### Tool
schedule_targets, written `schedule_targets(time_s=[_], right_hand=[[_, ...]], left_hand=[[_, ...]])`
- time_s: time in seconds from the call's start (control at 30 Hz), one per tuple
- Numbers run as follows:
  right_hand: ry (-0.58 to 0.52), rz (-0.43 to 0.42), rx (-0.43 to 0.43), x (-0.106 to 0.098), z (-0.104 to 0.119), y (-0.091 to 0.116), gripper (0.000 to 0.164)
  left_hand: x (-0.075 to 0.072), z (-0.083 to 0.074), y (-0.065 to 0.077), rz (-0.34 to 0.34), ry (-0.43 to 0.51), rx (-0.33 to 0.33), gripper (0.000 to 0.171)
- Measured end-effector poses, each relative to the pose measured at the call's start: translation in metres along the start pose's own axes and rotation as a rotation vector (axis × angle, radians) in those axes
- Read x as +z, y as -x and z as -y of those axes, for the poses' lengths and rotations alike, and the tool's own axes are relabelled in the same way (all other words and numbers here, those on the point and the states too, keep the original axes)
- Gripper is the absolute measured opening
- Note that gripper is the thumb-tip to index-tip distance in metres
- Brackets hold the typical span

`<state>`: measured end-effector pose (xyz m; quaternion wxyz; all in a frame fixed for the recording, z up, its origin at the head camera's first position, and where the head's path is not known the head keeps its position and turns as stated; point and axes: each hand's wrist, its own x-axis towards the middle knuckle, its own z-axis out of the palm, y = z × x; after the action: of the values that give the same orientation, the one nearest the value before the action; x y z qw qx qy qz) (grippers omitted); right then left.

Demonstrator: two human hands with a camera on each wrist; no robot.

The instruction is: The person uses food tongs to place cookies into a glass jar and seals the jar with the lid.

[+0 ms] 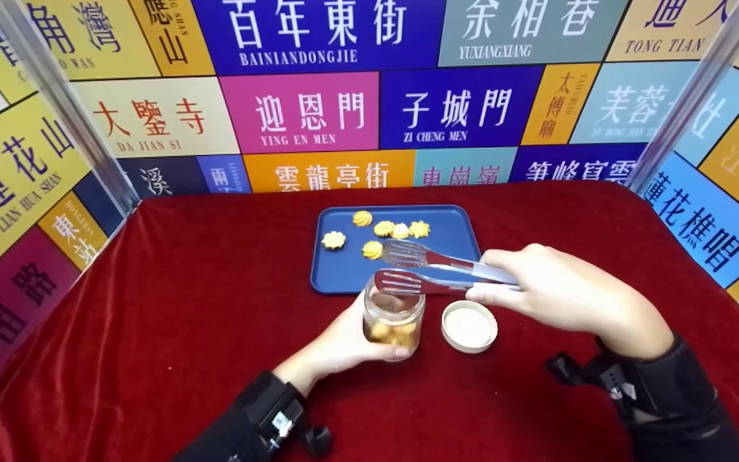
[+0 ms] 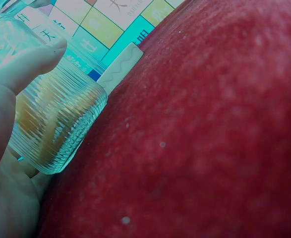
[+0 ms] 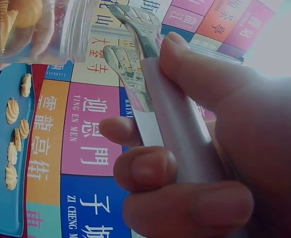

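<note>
My left hand [image 1: 350, 337] is curled round a clear ribbed glass jar [image 1: 395, 314], with yellow cookies [image 2: 46, 119] in its lower part. In the left wrist view the thumb lies across the jar's side. My right hand [image 1: 549, 289] grips metal tongs [image 1: 433, 269] with pale handles [image 3: 180, 119]. The tongs' slotted ends are spread, with nothing between them; one overlaps the jar's mouth in the head view. Several piped cookies [image 1: 373, 249] lie on the blue tray [image 1: 337, 279] behind the jar.
A round whitish lid [image 1: 469, 327] lies right of the jar on the red cloth [image 1: 215, 289]. Panels with coloured street-name signs [image 1: 308, 112] stand at the back and both sides, with clear posts [image 1: 65, 109] at the corners.
</note>
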<state>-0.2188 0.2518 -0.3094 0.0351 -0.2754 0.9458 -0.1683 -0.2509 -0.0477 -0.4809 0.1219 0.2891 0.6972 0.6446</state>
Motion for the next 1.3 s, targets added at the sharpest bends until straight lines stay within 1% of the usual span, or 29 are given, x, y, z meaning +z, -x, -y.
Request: schedule_targets(time_s=[0.23,0.33,0.43,0.57,0.7,0.8,0.87,1.0,1.17,1.3], right_hand=[[0.011,-0.04,-0.001,-0.002,-0.005,-0.001,0.035],[0.012,-0.07,0.025,-0.004,-0.008,-0.002,0.034],[0.017,-0.114,0.067,-0.005,-0.012,-0.003,0.037],[0.016,-0.149,0.115,-0.006,-0.018,-0.005,0.041],[0.01,-0.18,0.145,-0.001,-0.023,-0.011,0.043],[0.018,-0.202,0.16,0.006,-0.028,-0.017,0.044],[0.022,-0.195,0.169,0.012,-0.032,-0.023,0.045],[0.036,-0.147,0.183,0.025,-0.038,-0.034,0.051],[0.071,-0.1,0.207,0.042,-0.043,-0.046,0.053],[0.076,-0.083,0.236,0.058,-0.049,-0.055,0.054]], left_hand=[[0.001,0.001,0.001,-0.007,0.014,0.005,0.086],[0.001,0.001,0.001,-0.012,0.014,0.012,0.087],[0.001,0.001,0.001,-0.014,0.01,0.014,0.088],[0.001,0.001,0.001,-0.013,0.008,0.007,0.088],[0.0,0.001,0.001,-0.016,0.007,0.002,0.087],[-0.001,0.001,0.002,-0.019,0.004,-0.001,0.087],[-0.001,0.001,0.002,-0.02,0.001,0.0,0.087],[-0.001,0.0,0.001,-0.023,-0.002,0.003,0.087],[0.0,0.0,0.001,-0.026,-0.005,-0.005,0.087],[0.001,0.001,0.0,-0.021,-0.006,-0.001,0.088]])
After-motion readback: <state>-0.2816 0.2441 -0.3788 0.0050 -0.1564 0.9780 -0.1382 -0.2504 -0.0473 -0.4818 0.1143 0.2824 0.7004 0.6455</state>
